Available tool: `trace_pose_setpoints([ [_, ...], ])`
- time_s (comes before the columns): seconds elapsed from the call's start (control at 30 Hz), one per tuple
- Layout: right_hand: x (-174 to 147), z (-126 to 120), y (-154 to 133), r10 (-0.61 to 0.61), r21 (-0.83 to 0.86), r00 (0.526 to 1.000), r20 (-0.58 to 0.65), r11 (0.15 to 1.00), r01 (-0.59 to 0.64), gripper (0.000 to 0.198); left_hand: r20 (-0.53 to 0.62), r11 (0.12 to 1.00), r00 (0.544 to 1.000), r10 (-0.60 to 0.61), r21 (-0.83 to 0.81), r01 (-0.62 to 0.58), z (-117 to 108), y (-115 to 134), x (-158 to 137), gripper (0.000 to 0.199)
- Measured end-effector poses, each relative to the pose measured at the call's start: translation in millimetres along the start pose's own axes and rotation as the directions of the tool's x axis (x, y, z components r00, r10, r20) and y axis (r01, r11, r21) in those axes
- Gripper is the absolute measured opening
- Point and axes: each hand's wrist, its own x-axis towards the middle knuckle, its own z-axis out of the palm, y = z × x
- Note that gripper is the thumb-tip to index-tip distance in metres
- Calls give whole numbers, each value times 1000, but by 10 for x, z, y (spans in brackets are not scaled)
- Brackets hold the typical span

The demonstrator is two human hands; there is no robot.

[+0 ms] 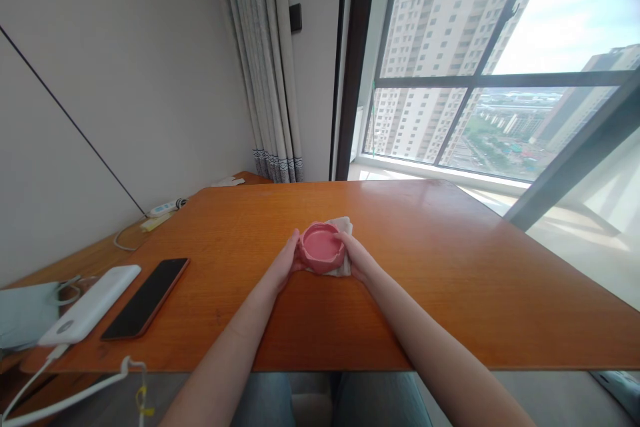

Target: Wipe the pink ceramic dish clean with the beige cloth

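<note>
A round, shallow pink dish (321, 248) with a notched rim, resembling an ashtray, is between my hands near the middle of the table. My left hand (290, 257) grips its left side, fingers wrapped against the outer wall. On the opposite side, my right hand (354, 253) holds it with the thumb over the rim; its other fingers are mostly hidden. A white cloth (344, 223) shows behind and to the right of the dish, against my right hand. Whether the cloth is held or only lies under the dish, I cannot tell.
On the wooden table (240, 213), a dark phone (147, 298) lies at the left beside a white power bank (93, 303) with a cable plugged in. A power strip (165, 208) sits by the left wall. A large window (475, 80) is at the right.
</note>
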Motion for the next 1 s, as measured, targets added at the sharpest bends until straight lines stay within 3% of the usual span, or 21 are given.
trace_pose_setpoints([
  [0.1,6,-32,-34,141,-36,986,92,990,-138,22,80,989,993,-81,130,70,-15,56,-69,51],
  [0.2,-7,-16,-7,196,-40,967,161,981,-192,27,98,976,992,-76,213,54,-21,38,-80,46],
  [0.3,-4,25,58,206,25,972,114,977,-210,36,12,974,996,91,206,-91,-24,-27,-8,36],
  [0.43,-14,110,140,189,119,981,-50,976,-182,29,-85,953,955,285,132,-273,-40,-74,114,32],
  [0.57,-58,190,197,206,267,978,34,941,-208,30,-195,937,917,349,76,-340,-79,-79,170,32],
  [0.77,-36,186,279,244,328,961,131,904,-274,36,-288,911,865,412,112,-397,-106,-140,202,32],
  [0.87,1,159,287,210,330,975,69,918,-221,33,-221,920,894,391,107,-376,-75,-143,170,32],
  [1.0,58,90,249,120,275,980,-160,959,-72,24,-70,958,956,284,61,-280,-8,-91,86,38],
])
